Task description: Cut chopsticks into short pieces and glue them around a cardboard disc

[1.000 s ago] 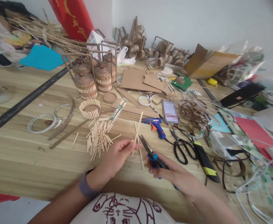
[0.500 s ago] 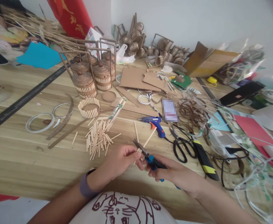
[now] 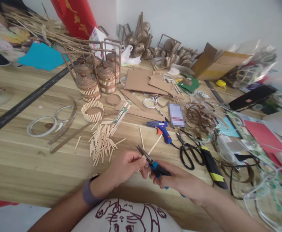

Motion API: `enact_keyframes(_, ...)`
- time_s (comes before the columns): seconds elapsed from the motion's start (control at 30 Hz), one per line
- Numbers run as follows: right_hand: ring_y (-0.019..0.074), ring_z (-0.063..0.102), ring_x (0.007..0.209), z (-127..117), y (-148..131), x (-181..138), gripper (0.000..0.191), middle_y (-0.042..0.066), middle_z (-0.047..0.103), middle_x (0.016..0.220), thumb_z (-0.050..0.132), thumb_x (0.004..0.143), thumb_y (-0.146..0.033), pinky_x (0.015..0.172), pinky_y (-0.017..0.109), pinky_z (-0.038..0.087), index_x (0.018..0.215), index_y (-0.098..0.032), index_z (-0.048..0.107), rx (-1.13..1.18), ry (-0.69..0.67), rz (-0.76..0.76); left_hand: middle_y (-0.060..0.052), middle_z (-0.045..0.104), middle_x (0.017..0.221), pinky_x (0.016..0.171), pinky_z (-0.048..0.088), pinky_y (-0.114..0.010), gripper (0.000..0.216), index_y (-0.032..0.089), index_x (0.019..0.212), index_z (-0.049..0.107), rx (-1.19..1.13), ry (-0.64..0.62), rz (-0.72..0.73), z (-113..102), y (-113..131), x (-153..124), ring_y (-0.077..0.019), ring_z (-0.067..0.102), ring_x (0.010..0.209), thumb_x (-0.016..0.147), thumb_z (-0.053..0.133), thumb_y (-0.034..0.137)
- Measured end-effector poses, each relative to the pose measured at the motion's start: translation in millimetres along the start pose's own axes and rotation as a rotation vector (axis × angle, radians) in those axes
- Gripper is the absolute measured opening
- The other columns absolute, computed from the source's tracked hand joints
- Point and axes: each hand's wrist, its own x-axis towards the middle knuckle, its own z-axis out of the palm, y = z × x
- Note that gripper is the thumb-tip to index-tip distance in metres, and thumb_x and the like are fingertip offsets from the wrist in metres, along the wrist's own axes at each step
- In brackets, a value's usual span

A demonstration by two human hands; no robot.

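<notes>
Pinching a wooden stick (image 3: 155, 144) in the left hand (image 3: 127, 164), apparently to steady it against cutters (image 3: 158, 168) clasped in the right hand (image 3: 171, 175), near short sticks (image 3: 102, 143) piled within reach on the surface (image 3: 46, 172).

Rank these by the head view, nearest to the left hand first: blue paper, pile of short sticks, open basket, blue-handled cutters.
From the left hand:
1. Blue-handled cutters: just right of it, in the right hand.
2. Pile of short sticks: to its left, slightly ahead.
3. Open basket: beyond the pile, ahead and left.
4. Blue paper: far back on the left.
</notes>
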Motion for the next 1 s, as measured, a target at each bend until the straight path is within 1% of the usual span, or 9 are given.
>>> enact_keyframes(0.07,0.0171,0.048,0.081,1,1,0,0.03,0.001,0.055,0.088,0.053,0.067,-0.021,0.066,0.029,0.037,0.095,-0.017,0.06,0.004,-0.008,0.007,-0.006,0.072,0.072,0.073,0.047,-0.029,0.037,0.016,0.064,0.065,-0.01,-0.007,0.006,0,-1,0,-0.0185,0.067,0.072,0.087,0.048,0.04)
enact_keyframes(0.2,0.0156,0.048,0.076,2,3,0,0.027,0.0,0.054,0.083,0.052,0.067,-0.021,0.063,0.027,0.036,0.092,-0.017,0.059,-0.033,0.026,0.014,-0.005,0.072,0.071,0.073,0.048,-0.028,0.038,0.016,0.063,0.063,-0.057,-0.023,0.025,1,-5,1,-0.0179,0.067,0.072,0.087,0.047,0.042)
enact_keyframes(0.33,0.0143,0.047,0.069,4,6,1,0.022,-0.001,0.053,0.077,0.049,0.067,-0.019,0.06,0.027,0.036,0.087,-0.016,0.058,-0.095,0.048,-0.033,-0.003,0.069,0.067,0.073,0.047,-0.028,0.038,0.017,0.061,0.061,-0.076,-0.049,0.041,1,-7,1,-0.0173,0.066,0.072,0.087,0.048,0.04)
enact_keyframes(0.43,0.0136,0.047,0.066,7,7,1,0.02,-0.001,0.052,0.072,0.047,0.066,-0.017,0.058,0.026,0.036,0.083,-0.017,0.057,-0.148,0.09,-0.066,-0.003,0.068,0.065,0.074,0.047,-0.028,0.038,0.017,0.06,0.061,-0.07,-0.046,0.04,1,-6,1,-0.017,0.065,0.071,0.087,0.048,0.04)
enact_keyframes(0.6,0.0133,0.045,0.062,12,9,2,0.019,-0.003,0.048,0.065,0.045,0.064,-0.015,0.058,0.025,0.036,0.08,-0.018,0.055,-0.208,0.164,-0.116,-0.003,0.069,0.068,0.073,0.046,-0.027,0.039,0.017,0.058,0.061,-0.037,-0.029,0.019,1,-4,1,-0.0173,0.065,0.073,0.086,0.047,0.04)
enact_keyframes(0.77,0.0147,0.046,0.065,13,11,5,0.015,-0.003,0.048,0.064,0.045,0.064,-0.015,0.061,0.027,0.037,0.076,-0.019,0.053,-0.25,0.203,-0.113,-0.003,0.07,0.072,0.075,0.045,-0.027,0.034,0.017,0.063,0.06,0.009,-0.014,0.005,1,-10,2,-0.0175,0.065,0.075,0.086,0.047,0.037)
enact_keyframes(0.87,0.0161,0.047,0.072,10,10,4,0.017,0.0,0.053,0.073,0.047,0.066,-0.018,0.065,0.028,0.039,0.081,-0.018,0.055,-0.213,0.172,-0.107,-0.001,0.069,0.068,0.074,0.045,-0.027,0.028,0.018,0.07,0.059,0.015,0.004,-0.03,1,-10,2,-0.017,0.064,0.071,0.087,0.047,0.036)
enact_keyframes(1.0,0.0176,0.048,0.08,5,6,1,0.024,0.002,0.055,0.084,0.052,0.068,-0.023,0.071,0.03,0.04,0.091,-0.017,0.058,-0.089,0.058,-0.098,-0.002,0.068,0.067,0.074,0.046,-0.029,0.033,0.018,0.071,0.058,-0.005,-0.021,-0.022,2,-6,1,-0.0177,0.065,0.071,0.089,0.043,0.041)
